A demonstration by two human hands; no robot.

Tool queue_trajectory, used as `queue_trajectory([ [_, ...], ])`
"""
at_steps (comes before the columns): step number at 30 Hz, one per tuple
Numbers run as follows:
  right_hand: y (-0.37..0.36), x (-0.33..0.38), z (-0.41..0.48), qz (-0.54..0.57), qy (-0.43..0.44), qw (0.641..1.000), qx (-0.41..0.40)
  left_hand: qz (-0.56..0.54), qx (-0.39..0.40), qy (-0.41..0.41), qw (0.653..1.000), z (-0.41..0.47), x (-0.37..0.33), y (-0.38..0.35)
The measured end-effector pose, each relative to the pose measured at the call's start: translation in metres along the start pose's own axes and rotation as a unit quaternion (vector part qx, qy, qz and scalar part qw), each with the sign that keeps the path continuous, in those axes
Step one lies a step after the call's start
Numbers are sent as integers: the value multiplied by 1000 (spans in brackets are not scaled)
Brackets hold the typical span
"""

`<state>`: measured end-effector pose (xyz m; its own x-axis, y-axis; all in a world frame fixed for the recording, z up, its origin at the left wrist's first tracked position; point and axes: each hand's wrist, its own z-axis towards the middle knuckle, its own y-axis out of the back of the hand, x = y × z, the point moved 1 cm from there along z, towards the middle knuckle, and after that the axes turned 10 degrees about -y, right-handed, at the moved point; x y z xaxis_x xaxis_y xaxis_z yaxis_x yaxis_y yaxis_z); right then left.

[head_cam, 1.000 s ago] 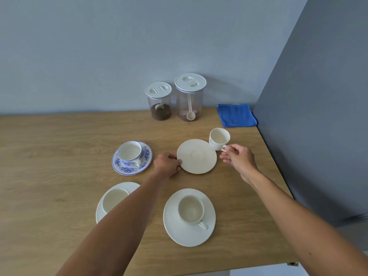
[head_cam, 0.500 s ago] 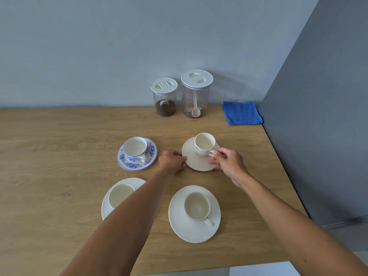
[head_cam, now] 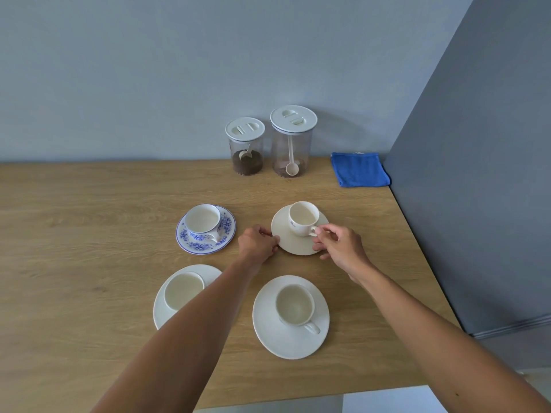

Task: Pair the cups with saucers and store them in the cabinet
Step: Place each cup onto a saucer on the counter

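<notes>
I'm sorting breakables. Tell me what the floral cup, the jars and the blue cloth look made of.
Floral cup: glazed ceramic, likely; glossy white with printed blue pattern.
Jars: clear plastic, probably; see-through tinted walls, matte white lids.
Blue cloth: soft fabric, perhaps microfibre; folded, matte.

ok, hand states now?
Left hand: closed on the saucer rim.
Right hand: pinching the cup handle.

Cups (head_cam: 303, 218) on saucers (head_cam: 293, 244) (jars (head_cam: 292, 143) behind)

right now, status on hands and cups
Left hand grips saucer edge. Right hand pinches cup handle; cup sits on saucer. Nothing blocking.
</notes>
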<state>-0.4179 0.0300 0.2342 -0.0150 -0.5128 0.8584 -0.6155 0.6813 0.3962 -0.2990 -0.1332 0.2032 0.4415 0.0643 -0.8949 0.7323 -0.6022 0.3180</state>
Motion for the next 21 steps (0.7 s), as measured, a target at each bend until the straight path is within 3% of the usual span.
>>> queue_trajectory([
  [7,5,-10,-15,-43,1,999,6,33,3,-47,998,-30,5,7],
  [21,10,-54,-97,-253,5,965,66,135,44,-132,981,-109,34,41],
])
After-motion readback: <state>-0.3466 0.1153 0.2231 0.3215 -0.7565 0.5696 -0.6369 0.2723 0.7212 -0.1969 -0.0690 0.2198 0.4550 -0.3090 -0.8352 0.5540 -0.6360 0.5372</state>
